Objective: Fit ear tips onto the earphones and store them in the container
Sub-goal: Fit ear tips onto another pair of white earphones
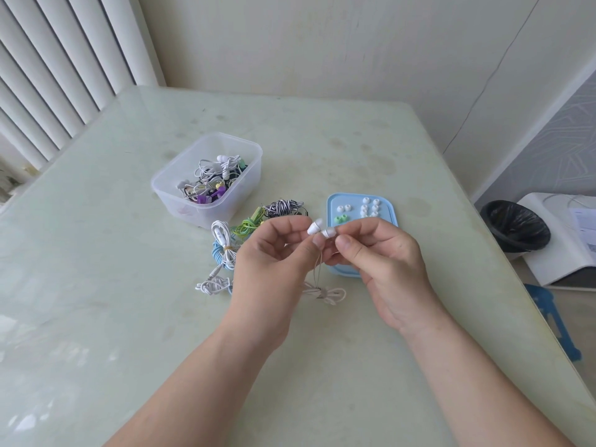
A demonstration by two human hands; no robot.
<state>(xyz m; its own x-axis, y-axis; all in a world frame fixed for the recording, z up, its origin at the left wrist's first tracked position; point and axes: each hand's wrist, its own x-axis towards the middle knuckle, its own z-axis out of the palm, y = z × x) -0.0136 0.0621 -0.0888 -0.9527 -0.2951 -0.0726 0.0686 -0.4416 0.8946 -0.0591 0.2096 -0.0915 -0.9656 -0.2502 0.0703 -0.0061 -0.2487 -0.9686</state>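
Note:
My left hand (274,253) pinches a white earbud (314,226) above the table. My right hand (383,256) pinches the second white earbud (329,233) right beside it. Their thin cable hangs down to a tied white bundle (324,292) lying on the table. Behind my right hand sits a light blue lid (332,201) with several white ear tips (370,206) and a green pair (341,218). A clear plastic container (245,150) at the back left holds several bundled earphones.
Loose earphone bundles lie left of my hands: white (222,235), light blue (216,256), green (246,225), black-and-white striped (283,206), another white one (213,284). A black bin (514,227) and a white appliance (564,253) stand off the table's right edge.

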